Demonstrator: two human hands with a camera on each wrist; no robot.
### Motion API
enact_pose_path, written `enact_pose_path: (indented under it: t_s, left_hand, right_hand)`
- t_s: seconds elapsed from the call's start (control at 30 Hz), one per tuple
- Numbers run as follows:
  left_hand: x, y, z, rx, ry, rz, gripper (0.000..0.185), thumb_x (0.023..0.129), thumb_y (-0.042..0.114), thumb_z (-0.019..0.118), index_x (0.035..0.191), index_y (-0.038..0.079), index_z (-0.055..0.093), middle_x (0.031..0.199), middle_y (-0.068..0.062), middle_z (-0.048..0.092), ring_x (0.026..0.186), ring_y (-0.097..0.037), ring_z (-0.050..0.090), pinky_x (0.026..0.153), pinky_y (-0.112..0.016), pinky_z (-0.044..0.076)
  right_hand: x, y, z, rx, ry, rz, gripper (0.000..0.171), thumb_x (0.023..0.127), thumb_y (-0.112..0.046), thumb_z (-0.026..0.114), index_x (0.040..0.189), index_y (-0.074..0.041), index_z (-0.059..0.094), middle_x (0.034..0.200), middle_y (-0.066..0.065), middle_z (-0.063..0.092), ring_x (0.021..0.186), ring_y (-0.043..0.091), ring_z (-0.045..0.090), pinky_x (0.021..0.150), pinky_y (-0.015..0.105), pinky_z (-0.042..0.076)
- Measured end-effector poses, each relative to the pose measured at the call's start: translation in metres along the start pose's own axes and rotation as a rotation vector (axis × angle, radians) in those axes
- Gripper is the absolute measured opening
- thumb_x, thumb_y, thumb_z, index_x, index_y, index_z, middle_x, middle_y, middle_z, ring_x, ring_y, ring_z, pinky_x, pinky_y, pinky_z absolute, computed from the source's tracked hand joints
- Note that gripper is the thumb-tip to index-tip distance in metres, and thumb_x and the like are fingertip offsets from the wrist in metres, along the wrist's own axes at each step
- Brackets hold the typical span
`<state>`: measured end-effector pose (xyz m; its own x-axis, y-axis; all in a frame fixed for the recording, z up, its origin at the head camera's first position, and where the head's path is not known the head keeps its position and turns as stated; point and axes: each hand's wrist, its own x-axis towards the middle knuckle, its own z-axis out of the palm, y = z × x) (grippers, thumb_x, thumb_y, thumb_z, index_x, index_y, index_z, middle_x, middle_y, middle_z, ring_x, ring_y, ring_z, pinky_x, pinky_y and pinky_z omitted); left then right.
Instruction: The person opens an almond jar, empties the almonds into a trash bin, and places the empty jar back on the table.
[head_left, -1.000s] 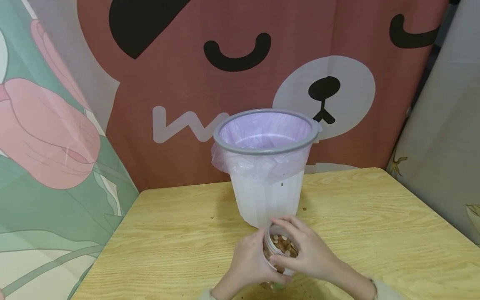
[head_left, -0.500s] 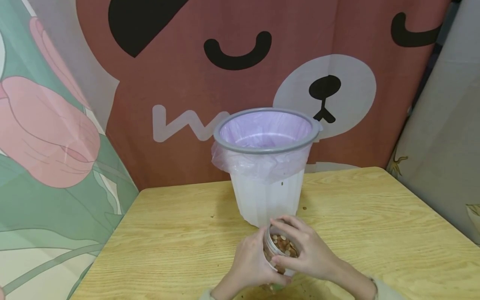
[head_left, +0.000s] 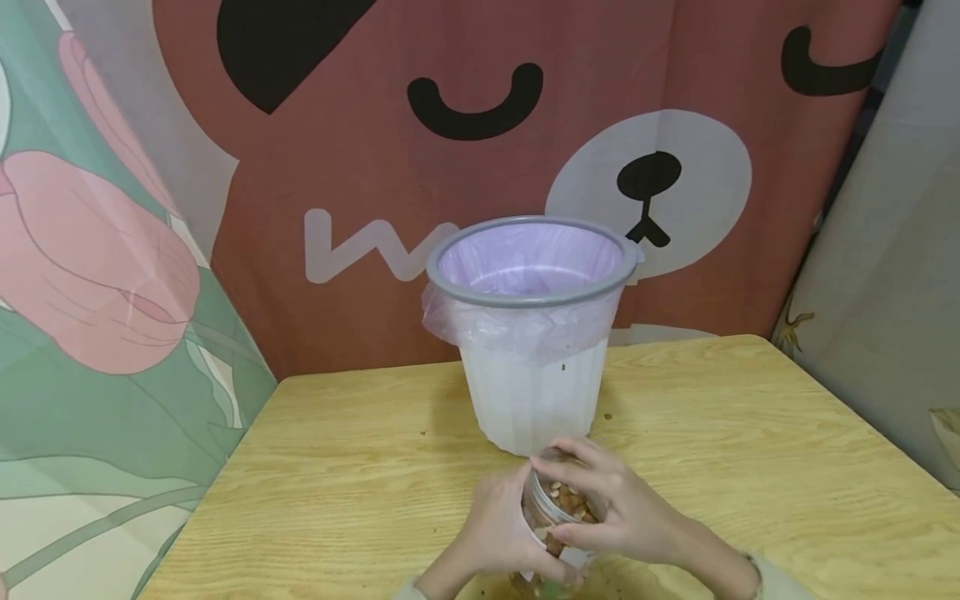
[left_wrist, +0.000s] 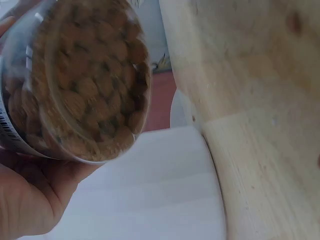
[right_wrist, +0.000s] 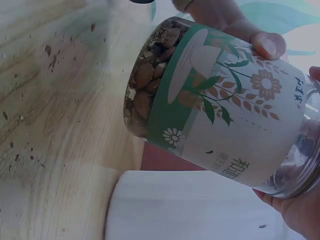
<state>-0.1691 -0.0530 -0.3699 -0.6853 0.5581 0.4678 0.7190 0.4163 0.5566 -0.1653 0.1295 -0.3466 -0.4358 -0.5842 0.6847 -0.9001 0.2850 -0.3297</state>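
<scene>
From the remote station, I am taking the white, tapering plastic bin (head_left: 528,392) as the reference point; it is standing upright on the yellow wood-grain table (head_left: 360,467). The transparent cylindrical jar with a green-and-white printed label (right_wrist: 220,107) is sitting on the near side of the bin, apart from it. The jar is leaning and, judging by its exposed base, is being held clear of the table.

The left hand (head_left: 498,521) is gripping the jar's side wall, fingers curling around it, probably to carry the weight. The right hand (head_left: 607,500) is gripping around the jar's mouth, its thumb and fingers straddling the rim, presumably to steady the upper end. The brown almonds and smaller pale pieces (left_wrist: 90,90) are packing against the base, which suggests gravity is keeping them settled.

The translucent pale-purple plastic liner (head_left: 517,325) is hanging over the bin's outer wall; the round grey plastic ring (head_left: 525,302) is apparently clamping it in place. Dark crumbs (right_wrist: 48,50) are lying near the bin.

Visibility limits: the right hand is covering part of the jar's mouth, and I am seeing no lid there. The jar is masking some fingers of the left hand. The liner is concealing the bin's floor. The smallest print on the label is remaining unreadable.
</scene>
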Motion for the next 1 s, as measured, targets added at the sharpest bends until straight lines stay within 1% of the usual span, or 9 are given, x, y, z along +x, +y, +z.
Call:
enact_pose_path:
  t_s: [0.1, 0.2, 0.3, 0.43, 0.5, 0.57, 0.67, 0.8, 1.0]
  left_hand:
    - [-0.001, 0.002, -0.002, -0.050, -0.043, -0.018, 0.089, 0.052, 0.041, 0.083, 0.127, 0.016, 0.041, 0.091, 0.012, 0.057, 0.070, 0.005, 0.050, 0.055, -0.011, 0.041]
    - [-0.001, 0.003, -0.002, -0.054, -0.042, -0.055, 0.090, 0.052, 0.041, 0.083, 0.127, 0.015, 0.041, 0.092, 0.012, 0.056, 0.072, 0.003, 0.050, 0.056, -0.012, 0.042]
    - [-0.001, 0.003, 0.000, -0.065, -0.035, -0.060, 0.093, 0.053, 0.041, 0.083, 0.130, 0.014, 0.038, 0.097, 0.011, 0.056, 0.078, 0.002, 0.052, 0.061, -0.013, 0.043]
    - [-0.001, 0.003, 0.003, -0.081, -0.025, -0.068, 0.095, 0.053, 0.041, 0.083, 0.131, 0.016, 0.035, 0.103, 0.009, 0.056, 0.086, -0.001, 0.053, 0.068, -0.017, 0.045]
    - [-0.001, 0.003, 0.003, -0.077, -0.019, -0.073, 0.094, 0.053, 0.041, 0.083, 0.131, 0.017, 0.036, 0.104, 0.008, 0.056, 0.088, -0.002, 0.053, 0.070, -0.018, 0.045]
    - [-0.001, 0.004, 0.003, -0.077, -0.011, -0.083, 0.093, 0.053, 0.041, 0.083, 0.130, 0.017, 0.037, 0.103, 0.008, 0.056, 0.087, -0.002, 0.054, 0.070, -0.019, 0.045]
    - [-0.001, 0.005, 0.002, -0.083, -0.008, -0.100, 0.091, 0.054, 0.041, 0.083, 0.129, 0.016, 0.039, 0.101, 0.009, 0.056, 0.084, -0.002, 0.053, 0.067, -0.018, 0.045]
    - [-0.002, 0.005, 0.001, -0.095, -0.011, -0.120, 0.089, 0.054, 0.041, 0.083, 0.128, 0.015, 0.041, 0.099, 0.010, 0.056, 0.082, -0.001, 0.053, 0.065, -0.018, 0.045]
    - [-0.002, 0.006, 0.001, -0.041, -0.003, -0.125, 0.092, 0.052, 0.041, 0.084, 0.129, 0.015, 0.040, 0.100, 0.010, 0.056, 0.083, -0.001, 0.053, 0.066, -0.018, 0.045]
  right_hand:
    - [0.002, -0.002, -0.002, 0.006, -0.017, -0.031, 0.052, 0.080, -0.028, 0.066, 0.125, -0.007, 0.052, 0.120, 0.008, 0.045, 0.103, 0.020, 0.047, 0.079, 0.031, 0.046]
    - [0.004, -0.002, -0.005, -0.005, -0.029, -0.030, 0.052, 0.078, -0.027, 0.068, 0.124, -0.006, 0.052, 0.120, 0.007, 0.045, 0.103, 0.020, 0.048, 0.079, 0.032, 0.046]
    - [0.005, -0.002, -0.009, -0.038, -0.077, 0.008, 0.058, 0.076, -0.033, 0.069, 0.126, -0.011, 0.049, 0.121, 0.003, 0.044, 0.103, 0.017, 0.047, 0.079, 0.034, 0.046]
    - [0.003, -0.005, -0.017, -0.163, -0.154, 0.087, 0.070, 0.074, -0.054, 0.063, 0.131, -0.020, 0.043, 0.126, 0.001, 0.041, 0.109, 0.021, 0.044, 0.078, 0.048, 0.043]
    - [0.003, -0.008, -0.022, -0.231, -0.159, 0.122, 0.073, 0.072, -0.061, 0.058, 0.132, -0.024, 0.042, 0.128, 0.002, 0.041, 0.110, 0.025, 0.044, 0.076, 0.054, 0.041]
    - [0.003, -0.011, -0.025, -0.294, -0.146, 0.157, 0.073, 0.071, -0.064, 0.057, 0.131, -0.025, 0.044, 0.126, 0.002, 0.043, 0.109, 0.027, 0.045, 0.074, 0.056, 0.040]
    - [0.005, -0.014, -0.027, -0.374, -0.112, 0.204, 0.070, 0.068, -0.063, 0.061, 0.126, -0.025, 0.050, 0.118, -0.002, 0.048, 0.101, 0.023, 0.049, 0.072, 0.050, 0.042]
    - [0.007, -0.016, -0.027, -0.455, -0.102, 0.226, 0.069, 0.065, -0.063, 0.063, 0.119, -0.021, 0.056, 0.108, -0.008, 0.051, 0.092, 0.013, 0.051, 0.068, 0.038, 0.044]
    - [0.007, -0.014, -0.026, -0.461, -0.104, 0.216, 0.068, 0.065, -0.064, 0.063, 0.115, -0.018, 0.059, 0.101, -0.011, 0.052, 0.084, 0.006, 0.052, 0.062, 0.027, 0.045]
